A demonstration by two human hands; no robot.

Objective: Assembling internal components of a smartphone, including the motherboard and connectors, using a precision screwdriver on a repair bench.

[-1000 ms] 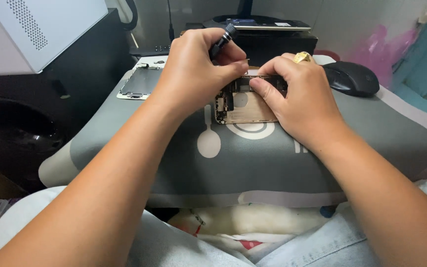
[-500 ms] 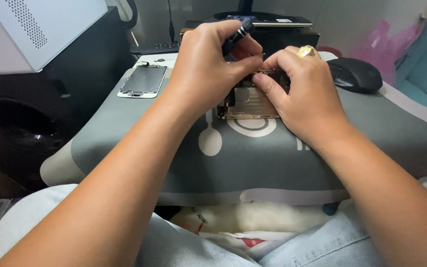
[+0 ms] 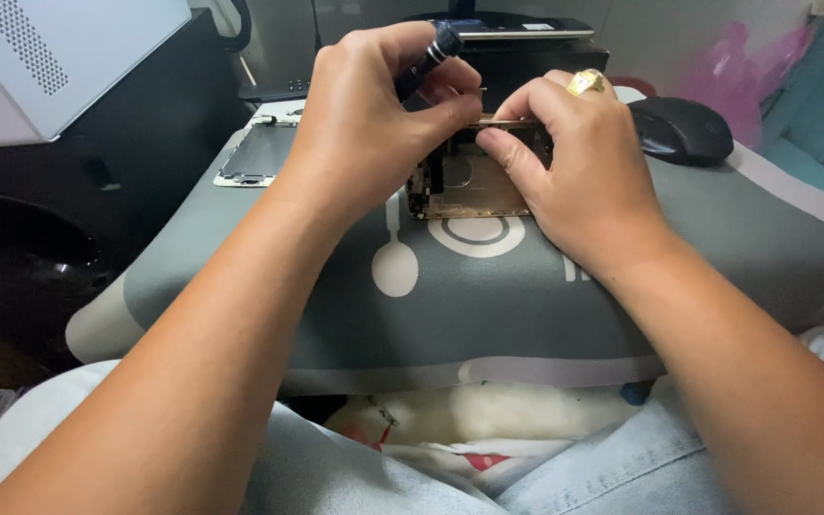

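Head view: both hands at an opened gold phone chassis on a grey cushion.
Left hand is closed around a dark screwdriver; right hand pinches the chassis's upper edge. A detached screen panel lies left, a black mouse right, a white perforated box upper left.

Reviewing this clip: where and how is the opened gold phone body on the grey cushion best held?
Grip the gold phone body by its long side edges, from its right, as the right hand does. It lies flat with the open inside facing up, so fingers belong on the rim, leaving the top free for the left hand and its screwdriver.
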